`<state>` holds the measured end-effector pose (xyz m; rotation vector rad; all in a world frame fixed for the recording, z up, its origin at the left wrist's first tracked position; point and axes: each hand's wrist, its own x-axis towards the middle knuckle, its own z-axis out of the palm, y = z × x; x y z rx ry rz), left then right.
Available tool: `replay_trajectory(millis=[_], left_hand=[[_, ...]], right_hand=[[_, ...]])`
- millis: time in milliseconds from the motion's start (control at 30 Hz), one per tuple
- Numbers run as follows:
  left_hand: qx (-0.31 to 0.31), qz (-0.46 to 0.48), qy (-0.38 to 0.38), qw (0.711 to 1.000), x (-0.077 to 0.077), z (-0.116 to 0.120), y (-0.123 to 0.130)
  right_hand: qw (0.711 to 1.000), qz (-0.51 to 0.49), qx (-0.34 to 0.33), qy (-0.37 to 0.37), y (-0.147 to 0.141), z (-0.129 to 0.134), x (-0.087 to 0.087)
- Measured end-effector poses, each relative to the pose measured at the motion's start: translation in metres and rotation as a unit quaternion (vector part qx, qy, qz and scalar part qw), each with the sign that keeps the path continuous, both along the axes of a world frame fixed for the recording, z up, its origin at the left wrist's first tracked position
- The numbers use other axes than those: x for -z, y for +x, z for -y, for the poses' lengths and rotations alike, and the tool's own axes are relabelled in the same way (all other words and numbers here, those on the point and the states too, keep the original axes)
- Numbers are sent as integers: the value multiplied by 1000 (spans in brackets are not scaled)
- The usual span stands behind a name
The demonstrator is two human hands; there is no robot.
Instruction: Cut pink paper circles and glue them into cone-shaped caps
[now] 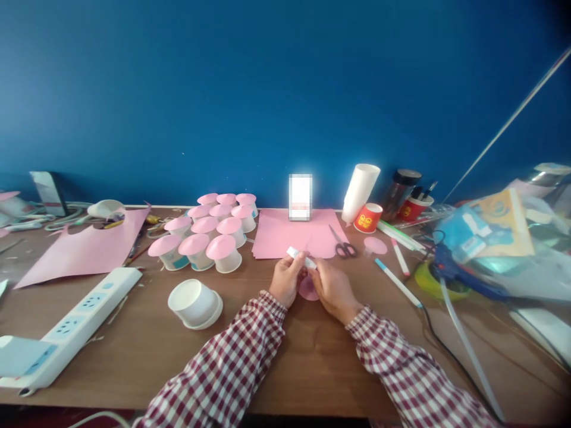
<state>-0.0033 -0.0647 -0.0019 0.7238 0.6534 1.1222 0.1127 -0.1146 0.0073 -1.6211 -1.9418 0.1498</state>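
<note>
Both of my hands meet over the middle of the table. My left hand (285, 279) and my right hand (333, 289) pinch a small narrow white piece (293, 252); its exact kind is not clear. Below the fingers, partly covered by them, is a pink paper disc (307, 290). A stack of pink paper sheets (272, 235) lies just beyond, with dark-handled scissors (344, 248) at its right edge. To the left, an upturned white paper cup (191, 303) stands near several upturned cups topped with pink paper cones (222, 248).
A white power strip (84, 318) and cut pink paper (84, 249) lie at left. Stacked white cups (361, 190) lean beside a red cup (368, 218) at the back. At right are a glue gun (450, 267) with a cord, a blue-capped marker (397, 282) and bags.
</note>
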Motion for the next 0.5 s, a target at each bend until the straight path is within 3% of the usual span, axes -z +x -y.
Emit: replay_trajectory(millis=[500], left_hand=[[4,23,23,999,-4,5,1]], right_hand=[[977,-201,-71,-26,-3,0,0]])
